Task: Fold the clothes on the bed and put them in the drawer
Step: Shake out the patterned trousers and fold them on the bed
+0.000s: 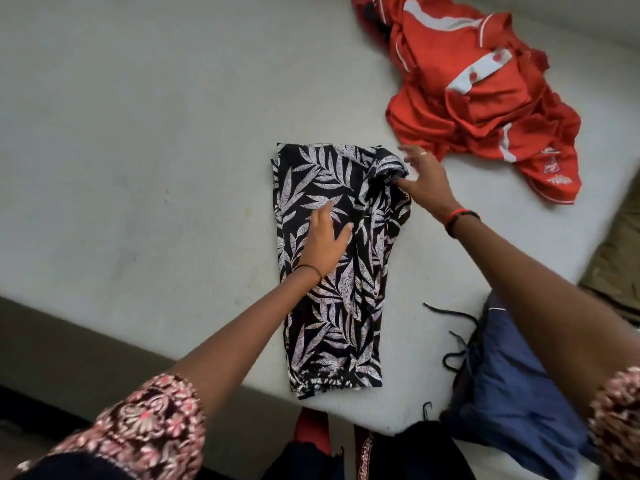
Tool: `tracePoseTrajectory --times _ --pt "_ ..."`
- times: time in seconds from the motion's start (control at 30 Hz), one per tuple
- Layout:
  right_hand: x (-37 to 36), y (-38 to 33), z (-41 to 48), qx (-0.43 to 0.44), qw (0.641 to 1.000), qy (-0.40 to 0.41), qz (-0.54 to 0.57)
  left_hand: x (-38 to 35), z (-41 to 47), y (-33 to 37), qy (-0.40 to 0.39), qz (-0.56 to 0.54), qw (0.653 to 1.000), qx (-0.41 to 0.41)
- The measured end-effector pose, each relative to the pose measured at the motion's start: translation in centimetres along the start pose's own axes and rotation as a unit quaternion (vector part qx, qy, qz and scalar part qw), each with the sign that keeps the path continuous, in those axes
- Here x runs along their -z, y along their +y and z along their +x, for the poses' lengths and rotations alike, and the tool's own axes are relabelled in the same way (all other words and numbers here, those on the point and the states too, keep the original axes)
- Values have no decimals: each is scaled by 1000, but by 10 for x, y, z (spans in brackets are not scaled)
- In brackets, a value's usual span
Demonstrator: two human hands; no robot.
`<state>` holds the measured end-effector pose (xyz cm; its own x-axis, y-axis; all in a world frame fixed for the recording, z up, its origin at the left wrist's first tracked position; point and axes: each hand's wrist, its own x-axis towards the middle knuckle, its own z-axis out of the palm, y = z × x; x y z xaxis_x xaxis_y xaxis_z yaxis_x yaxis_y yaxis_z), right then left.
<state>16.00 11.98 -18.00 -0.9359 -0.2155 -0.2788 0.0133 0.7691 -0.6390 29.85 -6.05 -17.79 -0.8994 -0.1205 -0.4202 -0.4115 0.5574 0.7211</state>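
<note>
Leaf-print garment (332, 271) lies folded lengthwise on the bed (138, 133), beneath the flat, spread fingers of the left hand (327, 239); the right hand (427, 183) has fingers splayed, thumb touching its bunched corner.

Three garments are lying on one bed (138, 133): one leaf-print garment (332, 323), one red jersey (485, 98) and one pair of blue shorts (512, 393). Two hands are showing, one left hand (325, 240) and one right hand (426, 181).

Bed (138, 133) with trousers (332, 323), jersey (485, 98), shorts (502, 393)
</note>
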Motion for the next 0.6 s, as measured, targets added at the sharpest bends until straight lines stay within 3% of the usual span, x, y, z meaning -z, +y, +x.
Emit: tracePoseTrajectory --times 0.07,0.2,0.33,0.5,0.6 --pt "2 2 16 63 996 -29 -63 -14 19 13 14 -2 1000 14" --pt "8 -3 39 46 998 -7 -42 -35 35 37 -10 -46 999 12" --pt "15 9 58 -34 999 8 -5 -60 36 58 -80 -126 989 -11" --pt "29 25 71 -122 984 -77 104 -76 34 55 -210 9 976 -50" --pt "34 20 75 -165 965 -91 181 -55 37 46 -204 3 974 -95"
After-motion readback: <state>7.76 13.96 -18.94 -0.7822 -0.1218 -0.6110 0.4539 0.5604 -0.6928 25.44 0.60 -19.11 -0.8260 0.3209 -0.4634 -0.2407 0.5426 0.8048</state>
